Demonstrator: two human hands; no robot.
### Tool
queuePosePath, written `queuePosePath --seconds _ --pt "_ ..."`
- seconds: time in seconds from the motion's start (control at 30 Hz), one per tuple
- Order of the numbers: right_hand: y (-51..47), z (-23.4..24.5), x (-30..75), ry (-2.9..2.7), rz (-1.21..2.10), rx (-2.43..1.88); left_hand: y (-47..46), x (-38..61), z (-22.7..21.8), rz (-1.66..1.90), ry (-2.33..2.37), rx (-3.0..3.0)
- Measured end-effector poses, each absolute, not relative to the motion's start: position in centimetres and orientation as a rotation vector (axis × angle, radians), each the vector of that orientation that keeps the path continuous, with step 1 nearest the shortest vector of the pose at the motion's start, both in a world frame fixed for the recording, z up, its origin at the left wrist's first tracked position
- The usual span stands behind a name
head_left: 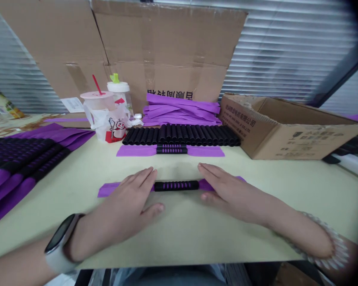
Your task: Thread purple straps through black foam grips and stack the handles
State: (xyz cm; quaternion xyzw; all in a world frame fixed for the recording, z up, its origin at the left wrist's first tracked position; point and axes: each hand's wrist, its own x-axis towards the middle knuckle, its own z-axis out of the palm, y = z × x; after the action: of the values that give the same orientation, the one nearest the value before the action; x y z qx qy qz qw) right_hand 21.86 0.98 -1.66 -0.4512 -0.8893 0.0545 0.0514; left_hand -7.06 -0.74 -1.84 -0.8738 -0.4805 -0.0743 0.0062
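A purple strap with a black ribbed grip (176, 185) around its middle lies flat on the pale table (191, 226) in front of me. My left hand (128, 206) rests palm down on the strap's left part, fingers stretched flat. My right hand (226, 188) lies flat on the strap's right part, fingers extended. Neither hand grips anything. A second strap with a grip (170, 150) lies just beyond. Behind it sits a row of loose black grips (181, 135), and behind those a stack of bare purple straps (180, 109).
A pile of finished straps with grips (20, 159) covers the left side. Two plastic drink cups (107, 115) stand at back left. An open cardboard box (286, 125) sits at the right; flattened cardboard (167, 47) leans against the blinds behind.
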Motion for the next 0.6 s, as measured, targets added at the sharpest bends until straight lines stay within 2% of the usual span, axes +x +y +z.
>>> queuePosePath --seconds 0.23,0.6 --pt "-0.2 -5.8 21.8 -2.717 0.202 -1.375 -2.3 -6.7 -4.1 -0.031 -1.669 -2.819" --pt "-0.9 -3.3 22.7 -2.789 0.380 -1.633 -2.8 -9.4 -4.0 -0.016 -1.440 -2.845"
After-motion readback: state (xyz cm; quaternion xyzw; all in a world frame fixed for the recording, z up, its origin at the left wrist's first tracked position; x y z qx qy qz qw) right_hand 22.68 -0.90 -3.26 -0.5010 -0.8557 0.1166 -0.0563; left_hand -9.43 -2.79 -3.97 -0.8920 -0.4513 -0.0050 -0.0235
